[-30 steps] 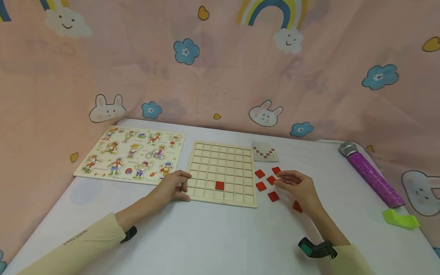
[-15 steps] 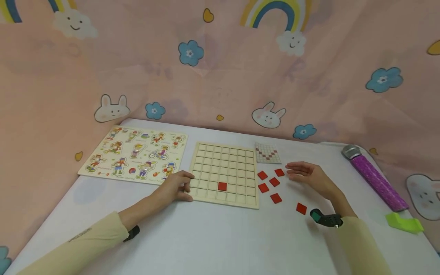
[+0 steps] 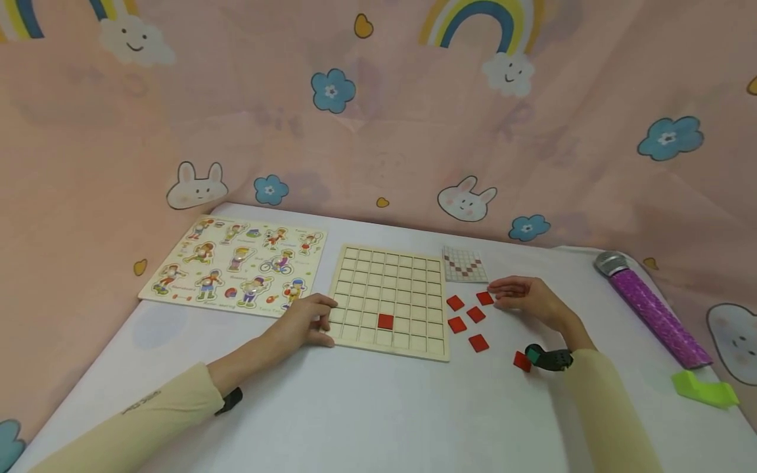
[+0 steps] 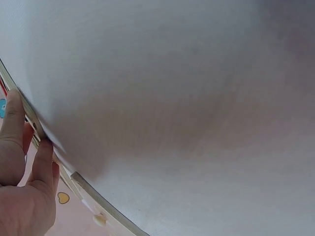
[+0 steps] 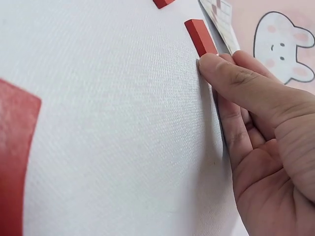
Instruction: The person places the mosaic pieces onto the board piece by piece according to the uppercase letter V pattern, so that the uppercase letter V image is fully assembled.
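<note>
A pale wooden grid board (image 3: pixel 367 286) lies flat on the white table, one red square tile (image 3: pixel 386 321) set in a lower cell. My left hand (image 3: pixel 301 320) holds the board's left side, thumb by the near corner and fingers on the edge. In the left wrist view, finger and thumb tips meet the thin board edge (image 4: pixel 37 123). My right hand (image 3: pixel 535 303) is right of the loose red tiles, its fingertips at the farthest tile (image 3: pixel 484 298). In the right wrist view, the thumb tip overlaps the near end of that tile (image 5: pixel 201 37); the fingers extend beside it.
Several more red tiles (image 3: pixel 478 343) lie right of the board, one tile (image 3: pixel 522 360) partly behind the wrist camera (image 3: pixel 550 358). A pattern card (image 3: pixel 464 264) lies above them. A picture puzzle (image 3: pixel 236 263) is at left; a purple microphone (image 3: pixel 659 315) and green block (image 3: pixel 704 389) are at right.
My right hand drew back rightward from the tiles, then came back to the farthest one. The left hand stays at the board; the head view shifted slightly.
</note>
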{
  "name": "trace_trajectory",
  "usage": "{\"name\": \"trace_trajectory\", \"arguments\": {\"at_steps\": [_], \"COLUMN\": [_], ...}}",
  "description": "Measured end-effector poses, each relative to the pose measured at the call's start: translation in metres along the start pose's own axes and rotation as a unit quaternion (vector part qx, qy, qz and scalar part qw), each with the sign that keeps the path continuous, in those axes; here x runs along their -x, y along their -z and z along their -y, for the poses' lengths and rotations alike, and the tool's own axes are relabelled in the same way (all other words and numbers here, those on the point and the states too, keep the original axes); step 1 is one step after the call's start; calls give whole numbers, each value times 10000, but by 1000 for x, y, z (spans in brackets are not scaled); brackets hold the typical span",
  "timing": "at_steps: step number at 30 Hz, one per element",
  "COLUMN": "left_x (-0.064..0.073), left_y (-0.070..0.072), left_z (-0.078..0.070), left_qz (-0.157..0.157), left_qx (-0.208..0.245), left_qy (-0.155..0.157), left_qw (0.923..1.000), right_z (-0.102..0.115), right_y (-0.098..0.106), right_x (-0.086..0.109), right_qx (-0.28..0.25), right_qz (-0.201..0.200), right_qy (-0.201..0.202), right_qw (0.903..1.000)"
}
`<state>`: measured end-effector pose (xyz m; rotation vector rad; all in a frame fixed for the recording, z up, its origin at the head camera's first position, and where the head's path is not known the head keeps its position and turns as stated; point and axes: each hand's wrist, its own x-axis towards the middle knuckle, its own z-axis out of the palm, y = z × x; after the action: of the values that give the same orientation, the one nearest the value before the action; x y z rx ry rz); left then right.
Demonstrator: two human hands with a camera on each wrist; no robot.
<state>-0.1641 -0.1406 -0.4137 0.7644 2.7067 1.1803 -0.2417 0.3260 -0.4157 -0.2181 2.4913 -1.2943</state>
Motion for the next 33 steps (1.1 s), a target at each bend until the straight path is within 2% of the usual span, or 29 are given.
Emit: {"name": "trace_trajectory", "arguments": {"at_steps": [11, 21, 33], "left_x": [1, 0, 1], "left_y": [0, 0, -1], "left_z": [-2, -2, 0], "left_qz": [0, -40, -37], "left_qx": [93, 6, 129], "left_qy": [26, -18, -16], "left_qw": [10000, 10000, 9999], "right_z": [3, 3, 1], "right_y": [-1, -4, -11], "right_x": [-3, 0, 15], "right_qx": [52, 38, 134], "right_qz": [59, -260, -817], "right_qy": [-142, -16, -45], "right_qw": [9999, 9997, 9966]}}
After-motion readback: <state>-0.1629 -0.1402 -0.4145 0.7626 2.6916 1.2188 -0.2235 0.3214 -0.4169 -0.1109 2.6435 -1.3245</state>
